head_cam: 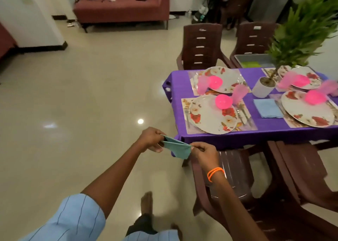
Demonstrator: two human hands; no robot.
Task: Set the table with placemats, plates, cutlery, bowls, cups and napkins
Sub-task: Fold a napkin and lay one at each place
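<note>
Pinching a folded teal cloth napkin (178, 147) by its two ends, the left hand (151, 139) and the right hand (204, 154) hold it stretched in the air just off the near left corner of the tabletop; each grip is thumb against curled fingers on the fabric. An orange beaded bracelet (215, 173) circles the right wrist. Below the right arm a dark brown plastic chair (236, 176) stands tucked against the tabletop edge, between the person and the nearest place setting. On the purple tablecloth (248, 136) lies a floral placemat (186, 112) carrying a white round plate with red flowers (206, 120), a bright pink plastic bowl (223, 101) and a translucent pink cup (239, 92), with cutlery (242, 115) to the plate's right. Beside it a light blue folded napkin (268, 108) lies flat, near a second floral plate (307, 111). Farther back a green plant in a white pot (263, 88) stands at the centre, partly screening the far right setting. Across the tiled floor sits a maroon sofa (124, 4).
</note>
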